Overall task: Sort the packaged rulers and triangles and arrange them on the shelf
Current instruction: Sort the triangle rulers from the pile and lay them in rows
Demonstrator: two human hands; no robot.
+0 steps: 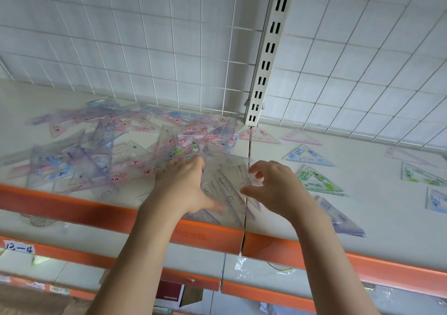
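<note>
shelf [362, 218] — white board with an orange front lip, split by a seam near the middle; it serves as both sorting table and display, which seems to be why stock lies flat on it

wire grid back panel [145, 48] and slotted upright [268, 48] — behind the shelf, bearing nothing in view

unsorted heap [108, 150] — clear-packaged rulers and triangles with pink, blue, purple and green print, overlapping at all angles on the left board; judged to be the stock not yet sorted

sorted triangles, right board — laid singly and apart from one another, likely one per print so each marks a group: pink triangle [301, 136], blue triangle [307, 156], green triangle [316, 180], and a purple stack [338, 215] near the lip, several packs deep; more lie at the far right edge, partly cut off

clear packs in hand [227, 184] — a few transparent rulers or triangles lying across the seam at the heap's right edge, between the two hands; exact shapes hard to tell through the blur

left hand [186, 184] — palm down on the packs, fingers spread apart and fairly straight, thumb out toward the lip, seemingly steadying or fanning them

right hand [273, 184] — just beside the packs' right edge, fingers curled and apart from the thumb, apparently about to pinch one; whether it touches is not clear

lower shelf label [19, 249] — handwritten "12-4"
</note>
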